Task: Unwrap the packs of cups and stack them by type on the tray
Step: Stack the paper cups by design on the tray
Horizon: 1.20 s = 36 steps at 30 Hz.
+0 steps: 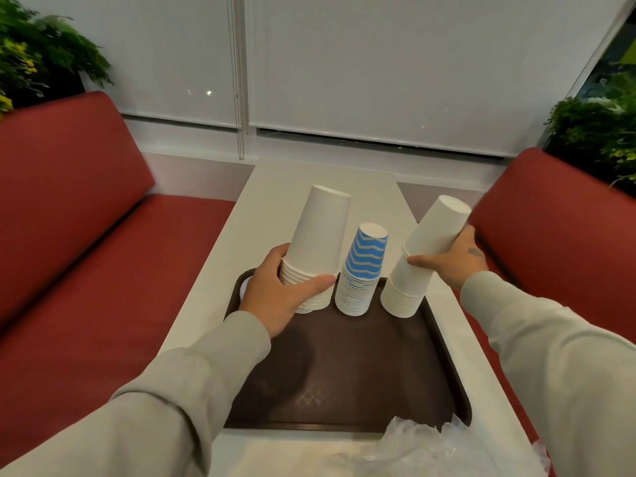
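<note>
You have three cup stacks on the tray (344, 373): your left hand (275, 297) grips the large white stack (318, 235), your right hand (451, 259) grips the other white stack (423, 249), and the blue-striped stack (364, 266) stands between.

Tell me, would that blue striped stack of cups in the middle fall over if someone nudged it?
The blue striped stack is tall and narrow, and no hand steadies it, so a nudge near its top would likely tip it. It looks like paper, so probably light and easy to crush. On the smooth tray, a low push might slide it.
</note>
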Available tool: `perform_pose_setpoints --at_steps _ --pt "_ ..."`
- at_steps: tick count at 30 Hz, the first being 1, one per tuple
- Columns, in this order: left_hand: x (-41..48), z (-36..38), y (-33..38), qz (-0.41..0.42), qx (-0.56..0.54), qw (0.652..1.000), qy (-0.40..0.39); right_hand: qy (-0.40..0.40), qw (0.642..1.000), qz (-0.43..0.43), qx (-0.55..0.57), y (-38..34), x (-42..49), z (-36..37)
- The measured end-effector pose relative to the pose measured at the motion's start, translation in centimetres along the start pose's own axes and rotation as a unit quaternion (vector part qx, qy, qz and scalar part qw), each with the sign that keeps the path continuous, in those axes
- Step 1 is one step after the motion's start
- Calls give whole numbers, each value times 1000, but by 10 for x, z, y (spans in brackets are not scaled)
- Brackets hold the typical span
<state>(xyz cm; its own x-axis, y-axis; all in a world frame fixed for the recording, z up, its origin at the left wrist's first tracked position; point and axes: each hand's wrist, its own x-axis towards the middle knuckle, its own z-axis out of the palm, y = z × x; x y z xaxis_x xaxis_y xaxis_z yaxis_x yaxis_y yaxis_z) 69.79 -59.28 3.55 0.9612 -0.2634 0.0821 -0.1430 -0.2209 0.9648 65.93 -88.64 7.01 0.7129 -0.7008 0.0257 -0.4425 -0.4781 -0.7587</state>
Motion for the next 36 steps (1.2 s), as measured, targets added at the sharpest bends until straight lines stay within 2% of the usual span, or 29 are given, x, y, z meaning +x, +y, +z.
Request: perform_pose_setpoints --at_steps 7,10,15,19,21,23,28,36 --pt "-2 3 3 1 -6 1000 -7 -60 989 72 -112 18 -15 6" --pt "-6 4 10 3 -9 1000 -15 -108 984 86 -117 11 -19 0" --pt "-15 7 24 6 -8 999 -32 -225 973 25 -43 -25 -41 -11" --pt "-21 12 33 11 -11 999 -37 -329 941 -27 71 -59 -70 -11" --pt "-24 14 36 8 -14 999 -34 -356 927 -32 112 -72 -85 -6" --pt "-28 15 41 5 -4 999 -31 -362 923 -42 122 -81 -97 2" --pt "-34 11 54 25 59 998 -27 -305 939 -55 151 -83 -111 25" --pt "-39 0 57 30 72 996 -42 -257 951 -89 146 -86 -110 28"
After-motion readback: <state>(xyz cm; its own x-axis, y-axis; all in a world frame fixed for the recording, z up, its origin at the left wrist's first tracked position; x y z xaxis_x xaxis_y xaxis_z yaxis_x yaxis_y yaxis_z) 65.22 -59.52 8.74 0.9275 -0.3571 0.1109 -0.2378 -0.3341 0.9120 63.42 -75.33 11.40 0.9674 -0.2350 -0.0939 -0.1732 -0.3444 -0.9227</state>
